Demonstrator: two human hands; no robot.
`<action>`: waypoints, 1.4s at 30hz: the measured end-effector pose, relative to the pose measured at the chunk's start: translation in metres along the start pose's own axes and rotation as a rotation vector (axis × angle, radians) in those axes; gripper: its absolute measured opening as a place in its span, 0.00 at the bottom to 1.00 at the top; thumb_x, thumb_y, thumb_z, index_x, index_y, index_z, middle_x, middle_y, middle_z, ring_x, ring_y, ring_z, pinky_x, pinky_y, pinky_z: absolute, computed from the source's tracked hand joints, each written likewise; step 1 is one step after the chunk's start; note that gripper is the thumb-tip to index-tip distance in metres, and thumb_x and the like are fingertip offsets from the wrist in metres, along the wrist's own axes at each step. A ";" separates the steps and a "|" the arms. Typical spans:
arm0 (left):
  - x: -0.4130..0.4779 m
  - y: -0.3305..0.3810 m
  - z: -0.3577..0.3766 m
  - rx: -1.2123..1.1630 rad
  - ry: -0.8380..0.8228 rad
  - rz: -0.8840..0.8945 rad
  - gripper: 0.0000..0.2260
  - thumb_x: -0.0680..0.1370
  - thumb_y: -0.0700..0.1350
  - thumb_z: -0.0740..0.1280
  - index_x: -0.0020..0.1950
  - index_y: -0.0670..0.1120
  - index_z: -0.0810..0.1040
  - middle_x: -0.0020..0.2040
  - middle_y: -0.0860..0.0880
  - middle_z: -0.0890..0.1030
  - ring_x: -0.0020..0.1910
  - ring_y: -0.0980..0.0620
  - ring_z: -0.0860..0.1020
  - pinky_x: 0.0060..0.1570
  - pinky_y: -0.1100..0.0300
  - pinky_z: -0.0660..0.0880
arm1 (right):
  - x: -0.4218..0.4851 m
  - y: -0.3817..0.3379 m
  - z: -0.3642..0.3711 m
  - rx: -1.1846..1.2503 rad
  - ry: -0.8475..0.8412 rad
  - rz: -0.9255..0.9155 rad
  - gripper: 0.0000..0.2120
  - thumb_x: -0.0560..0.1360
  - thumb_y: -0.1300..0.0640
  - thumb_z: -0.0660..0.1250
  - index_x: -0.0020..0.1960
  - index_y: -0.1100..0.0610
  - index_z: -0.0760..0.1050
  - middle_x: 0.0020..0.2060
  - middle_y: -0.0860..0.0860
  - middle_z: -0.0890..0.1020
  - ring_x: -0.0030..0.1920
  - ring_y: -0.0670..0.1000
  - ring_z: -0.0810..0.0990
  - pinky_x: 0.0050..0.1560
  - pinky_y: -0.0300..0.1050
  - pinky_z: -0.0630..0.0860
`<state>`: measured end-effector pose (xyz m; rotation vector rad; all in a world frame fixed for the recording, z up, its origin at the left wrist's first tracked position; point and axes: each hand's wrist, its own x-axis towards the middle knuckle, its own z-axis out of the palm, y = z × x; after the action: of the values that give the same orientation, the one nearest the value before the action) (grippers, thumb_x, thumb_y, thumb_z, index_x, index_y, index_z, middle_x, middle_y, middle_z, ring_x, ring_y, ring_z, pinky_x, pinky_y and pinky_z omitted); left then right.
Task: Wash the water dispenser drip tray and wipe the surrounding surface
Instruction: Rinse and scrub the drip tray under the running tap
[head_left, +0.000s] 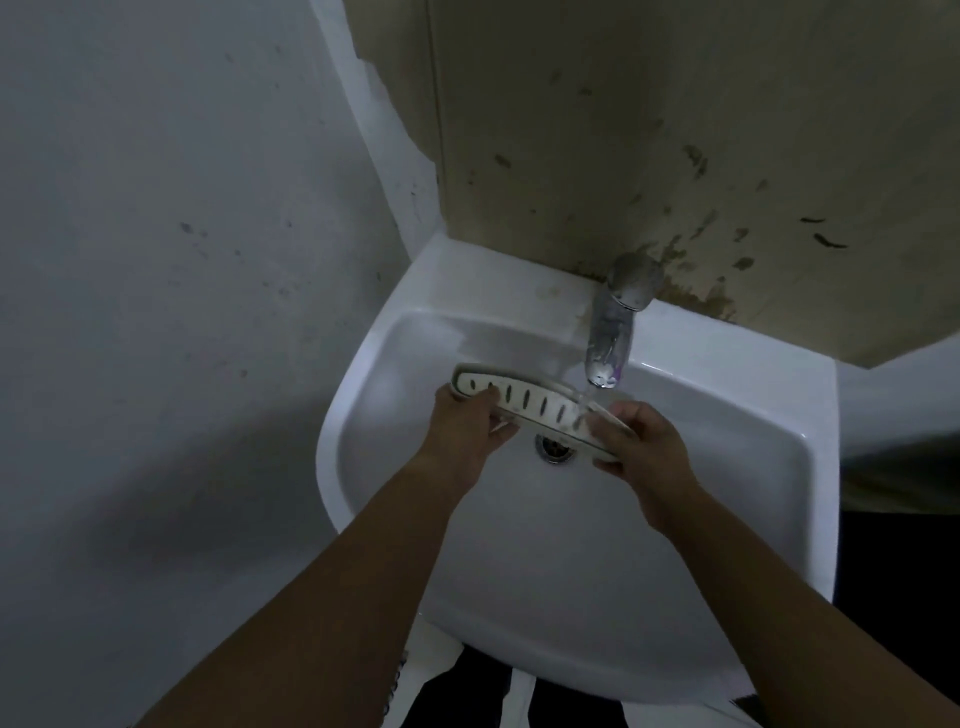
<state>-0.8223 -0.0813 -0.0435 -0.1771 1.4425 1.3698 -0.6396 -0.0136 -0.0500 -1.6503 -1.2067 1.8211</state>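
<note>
A long white drip tray (530, 400) with several dark slots is held over the white sink (374, 364), above the drain (555, 448). My left hand (465, 423) grips its left end. My right hand (641, 441) grips its right end, fingers curled over the rim. Water runs from the chrome tap (613, 332) onto the tray's right part, close to my right hand.
A stained beige wall panel (649, 130) rises behind the tap. A pale painted wall (182, 234) closes in on the left. A white ledge (904, 405) lies to the right of the sink. Dark floor shows below the basin.
</note>
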 end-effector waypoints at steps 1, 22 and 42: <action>-0.001 -0.004 0.005 0.023 -0.022 -0.003 0.06 0.82 0.37 0.62 0.57 0.39 0.73 0.53 0.38 0.78 0.49 0.44 0.80 0.46 0.51 0.81 | 0.001 0.003 -0.006 0.008 0.048 -0.024 0.05 0.76 0.61 0.71 0.44 0.59 0.75 0.39 0.56 0.78 0.41 0.53 0.78 0.40 0.47 0.80; 0.004 0.003 -0.001 0.389 -0.032 0.043 0.17 0.77 0.59 0.66 0.58 0.50 0.71 0.53 0.49 0.80 0.48 0.51 0.82 0.43 0.57 0.79 | -0.006 -0.004 -0.019 -0.163 0.127 -0.089 0.18 0.72 0.47 0.75 0.56 0.53 0.75 0.49 0.54 0.83 0.44 0.52 0.83 0.42 0.50 0.81; -0.006 0.034 -0.038 -0.156 -0.040 0.106 0.19 0.82 0.47 0.64 0.72 0.46 0.67 0.66 0.42 0.77 0.64 0.44 0.78 0.62 0.44 0.75 | -0.043 -0.091 0.001 -0.895 0.147 -0.988 0.35 0.71 0.71 0.57 0.78 0.58 0.62 0.79 0.56 0.61 0.79 0.53 0.60 0.76 0.47 0.62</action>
<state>-0.8653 -0.1032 -0.0275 -0.1741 1.3277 1.5652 -0.6536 0.0024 0.0483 -1.0744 -2.3679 0.5456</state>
